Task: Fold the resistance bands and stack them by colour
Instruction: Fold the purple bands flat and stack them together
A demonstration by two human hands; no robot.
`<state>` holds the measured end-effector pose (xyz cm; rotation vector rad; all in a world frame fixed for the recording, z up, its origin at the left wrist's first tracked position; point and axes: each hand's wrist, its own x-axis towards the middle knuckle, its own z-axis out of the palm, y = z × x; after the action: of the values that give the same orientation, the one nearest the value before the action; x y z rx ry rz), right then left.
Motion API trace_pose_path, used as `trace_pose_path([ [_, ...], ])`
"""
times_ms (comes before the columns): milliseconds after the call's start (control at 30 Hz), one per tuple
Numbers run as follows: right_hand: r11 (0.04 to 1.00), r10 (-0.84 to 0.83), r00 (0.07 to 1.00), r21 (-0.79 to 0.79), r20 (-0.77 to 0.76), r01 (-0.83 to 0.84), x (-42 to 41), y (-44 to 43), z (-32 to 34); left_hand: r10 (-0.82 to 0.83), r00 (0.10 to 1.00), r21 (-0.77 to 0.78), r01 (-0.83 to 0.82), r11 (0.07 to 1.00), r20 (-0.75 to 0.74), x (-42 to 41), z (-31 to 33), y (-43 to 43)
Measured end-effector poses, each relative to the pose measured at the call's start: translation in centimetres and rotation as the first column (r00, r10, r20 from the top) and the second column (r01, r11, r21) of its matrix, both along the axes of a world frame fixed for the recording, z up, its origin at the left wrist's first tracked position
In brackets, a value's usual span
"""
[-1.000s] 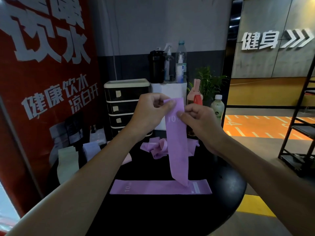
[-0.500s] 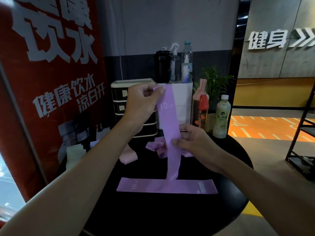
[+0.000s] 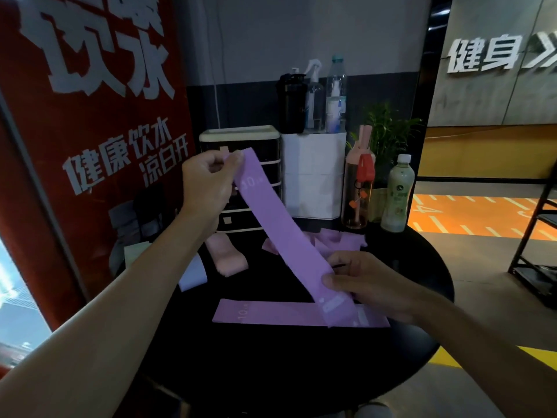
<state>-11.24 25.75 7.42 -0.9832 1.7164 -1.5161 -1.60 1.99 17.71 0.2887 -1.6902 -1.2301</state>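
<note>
**One purple band (image 3: 280,233) held slanting over the counter (image 3: 271,372)**

Your left hand (image 3: 208,182) pinches its top end; your right hand (image 3: 361,285) pinches the lower end, just above a flat band (image 3: 271,313). Keep it taut, then bring the ends together squarely.

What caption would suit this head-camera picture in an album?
A purple band held slanted between left hand and right hand, over a flat band on the black table.

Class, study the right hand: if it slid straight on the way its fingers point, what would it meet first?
The right hand pinches the held purple band; beyond it, probably the folded pink band on the table, though depth is unclear.
</note>
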Motion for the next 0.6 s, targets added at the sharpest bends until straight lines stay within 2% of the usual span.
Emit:
trace_pose_path([
  [133, 0.999, -0.030, 0.999, -0.025, -0.023, 0.029, -0.5, 1.2, -0.5, 0.036, 0.999, 0.037, -0.037, 0.999, 0.026, 1.0, -2.0, -2.1],
  [233, 0.997, -0.050, 0.995, -0.049, 0.081, 0.054, -0.9, 2.2, -1.1, 0.092, 0.995, 0.092, -0.094, 0.991, 0.024, 1.8, -4.0, -3.0],
  [433, 0.986, -0.138, 0.964, -0.057, 0.228, 0.155, -1.3, 3.5, -2.1, 0.157, 0.980, 0.083, -0.168, 0.982, 0.123, 3.4, -8.5, -3.9],
  [600, 0.910, -0.413, 0.908, -0.008, 0.063, 0.414, -1.9, 3.8, -3.1, 0.234, 0.947, -0.107, -0.215, 0.971, 0.218, 5.3, -11.7, -3.4],
])
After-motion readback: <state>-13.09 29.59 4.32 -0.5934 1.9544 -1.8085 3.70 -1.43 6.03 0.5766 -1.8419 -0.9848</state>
